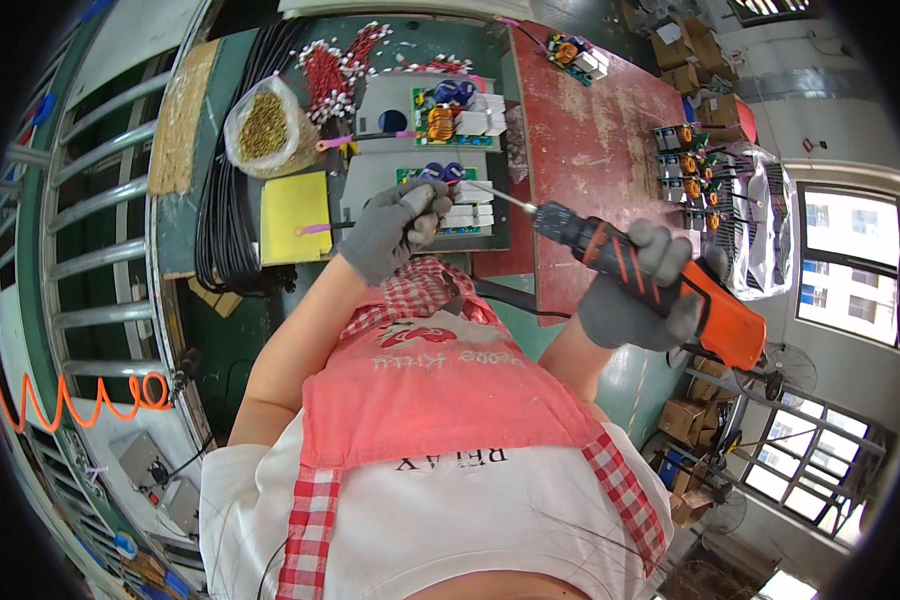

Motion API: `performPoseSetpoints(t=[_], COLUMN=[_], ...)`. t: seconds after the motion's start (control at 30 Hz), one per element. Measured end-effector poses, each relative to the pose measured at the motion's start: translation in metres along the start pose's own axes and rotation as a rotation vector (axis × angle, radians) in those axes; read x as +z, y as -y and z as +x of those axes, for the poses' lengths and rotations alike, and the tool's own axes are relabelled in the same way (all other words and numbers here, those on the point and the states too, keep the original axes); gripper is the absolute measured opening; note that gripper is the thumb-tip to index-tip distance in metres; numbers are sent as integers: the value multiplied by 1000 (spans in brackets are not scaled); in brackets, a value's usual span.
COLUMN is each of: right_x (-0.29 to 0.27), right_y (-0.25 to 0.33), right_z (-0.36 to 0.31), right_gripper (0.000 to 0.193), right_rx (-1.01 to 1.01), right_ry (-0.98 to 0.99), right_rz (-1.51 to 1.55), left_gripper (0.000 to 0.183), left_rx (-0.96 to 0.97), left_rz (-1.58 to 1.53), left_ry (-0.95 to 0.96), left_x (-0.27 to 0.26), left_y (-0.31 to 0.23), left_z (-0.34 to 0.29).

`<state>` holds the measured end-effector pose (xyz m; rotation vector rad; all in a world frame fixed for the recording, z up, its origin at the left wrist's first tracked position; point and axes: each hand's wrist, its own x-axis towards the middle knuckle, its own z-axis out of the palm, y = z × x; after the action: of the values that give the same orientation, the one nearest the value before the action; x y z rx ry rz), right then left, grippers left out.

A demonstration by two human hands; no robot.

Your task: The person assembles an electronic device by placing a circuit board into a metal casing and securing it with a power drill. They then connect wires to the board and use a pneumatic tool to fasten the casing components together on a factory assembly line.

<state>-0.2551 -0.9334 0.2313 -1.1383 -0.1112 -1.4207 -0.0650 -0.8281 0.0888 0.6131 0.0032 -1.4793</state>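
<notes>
My right hand, in a grey glove, grips an orange and black power screwdriver. Its long thin bit points left toward the near circuit board, which carries white blocks and dark blue cylinders. Over that board's left part is my gloved left hand, fingers pinched together near the bit's tip. Whatever the pinch holds is too small to make out. The near board sits on a grey panel. Beyond it, a second circuit board with a copper coil lies on a similar panel.
On the left stand a bag of brass-coloured small parts, a yellow pad and a bundle of black cables. Red-and-white wires lie at the back. A worn red table on the right bears several more boards.
</notes>
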Motion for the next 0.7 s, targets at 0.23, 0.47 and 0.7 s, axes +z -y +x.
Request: performPoseSetpoints(t=[0.23, 0.47, 0.7], right_x=[-17, -37, -52], right_y=[-19, -39, -61], right_z=[19, 39, 55], right_gripper=[54, 52, 49], right_rx=[67, 86, 146], right_ry=[126, 97, 94], right_rz=[22, 27, 74], left_gripper=[29, 27, 26], left_rx=[9, 71, 73], left_rz=[16, 5, -8], left_ry=[-66, -58, -99], left_x=[24, 41, 41], left_y=[-4, -9, -17], left_z=[22, 45, 65])
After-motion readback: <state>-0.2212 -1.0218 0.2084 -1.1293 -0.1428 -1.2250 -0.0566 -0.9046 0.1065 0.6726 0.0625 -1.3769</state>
